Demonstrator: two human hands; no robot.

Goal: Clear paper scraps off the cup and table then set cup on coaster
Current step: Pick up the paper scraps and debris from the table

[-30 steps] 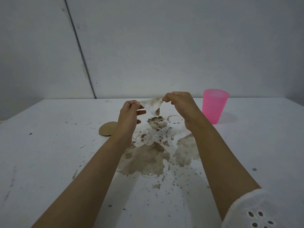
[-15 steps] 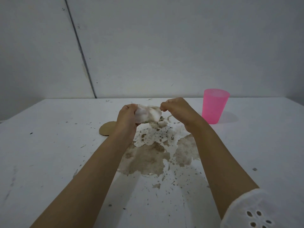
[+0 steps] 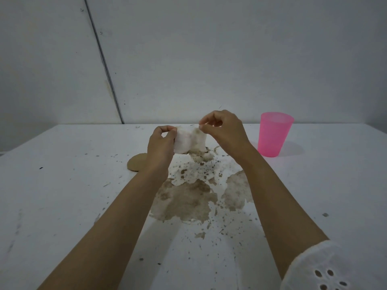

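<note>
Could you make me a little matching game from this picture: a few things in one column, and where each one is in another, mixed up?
Things:
1. pink cup
2. brown coaster
3. wet paper scrap
4. brown stain

Places:
A. held up between the left hand and right hand
B. spread on the table between the forearms
C. standing upright on the table, to the right of the hands
D. flat on the table, partly hidden behind the left wrist

Pairs: 1-C, 2-D, 3-A, 4-B
</note>
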